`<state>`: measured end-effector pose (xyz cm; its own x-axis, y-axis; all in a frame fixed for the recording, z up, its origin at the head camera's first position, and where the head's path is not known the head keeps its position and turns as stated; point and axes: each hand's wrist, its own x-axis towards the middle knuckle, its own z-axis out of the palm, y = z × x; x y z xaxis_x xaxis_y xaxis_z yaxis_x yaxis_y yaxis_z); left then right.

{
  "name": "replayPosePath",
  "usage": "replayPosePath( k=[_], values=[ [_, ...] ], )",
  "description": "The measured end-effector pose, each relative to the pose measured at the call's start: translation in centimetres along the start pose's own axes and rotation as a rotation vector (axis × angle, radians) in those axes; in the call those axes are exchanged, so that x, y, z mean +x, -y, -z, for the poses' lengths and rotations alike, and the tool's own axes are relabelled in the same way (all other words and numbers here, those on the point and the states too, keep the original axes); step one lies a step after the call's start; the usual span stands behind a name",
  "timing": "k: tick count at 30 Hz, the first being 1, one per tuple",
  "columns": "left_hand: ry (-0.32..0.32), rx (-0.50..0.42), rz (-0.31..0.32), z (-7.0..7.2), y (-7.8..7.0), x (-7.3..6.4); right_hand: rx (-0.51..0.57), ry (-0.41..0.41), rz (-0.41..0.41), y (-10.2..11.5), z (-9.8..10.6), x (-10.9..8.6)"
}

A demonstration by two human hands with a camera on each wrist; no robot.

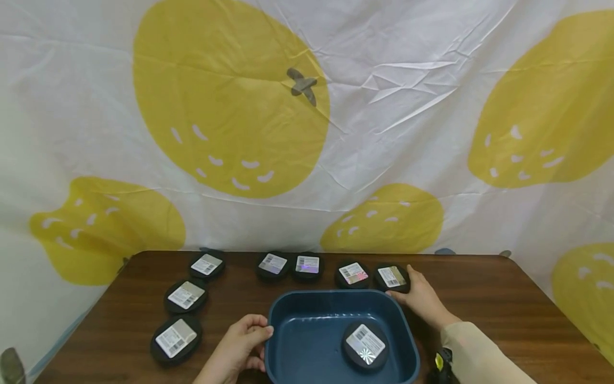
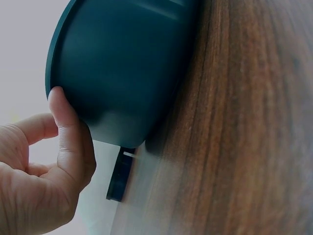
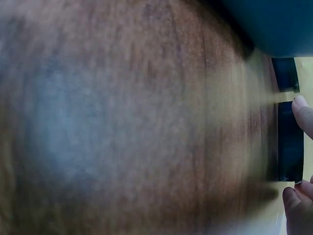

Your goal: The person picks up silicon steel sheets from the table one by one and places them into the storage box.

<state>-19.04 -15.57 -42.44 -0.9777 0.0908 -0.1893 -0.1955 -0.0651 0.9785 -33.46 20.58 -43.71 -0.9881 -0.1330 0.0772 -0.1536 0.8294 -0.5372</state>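
A blue plastic basin [image 1: 342,296] stands at the front of the table, with one labelled black disc [image 1: 365,346] lying inside it. My left hand [image 1: 240,344] pinches the basin's left rim; in the left wrist view its fingers [image 2: 71,142] bear against the outer wall. Beyond the far right corner, my right hand [image 1: 426,298] grips another black disc [image 1: 392,277] by its edges, thumb on one side and fingers on the other. The right wrist view shows that disc [image 3: 291,142] side-on, at table level. Its label faces up.
Close to the held disc lies another labelled disc [image 1: 352,274]. Two more, a disc [image 1: 272,265] and its neighbour [image 1: 308,265], sit side by side near the back edge. Three form a left-hand column, the nearest disc [image 1: 176,340] being at the front. A lemon-print cloth [image 1: 230,96] hangs behind.
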Motion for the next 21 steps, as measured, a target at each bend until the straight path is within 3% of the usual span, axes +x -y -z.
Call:
replayPosePath(
  k=[21],
  values=[
    [-0.013,0.007,0.001,-0.01,0.28,0.12,0.022,-0.031,-0.018,-0.25,-0.25,0.66]
  ],
)
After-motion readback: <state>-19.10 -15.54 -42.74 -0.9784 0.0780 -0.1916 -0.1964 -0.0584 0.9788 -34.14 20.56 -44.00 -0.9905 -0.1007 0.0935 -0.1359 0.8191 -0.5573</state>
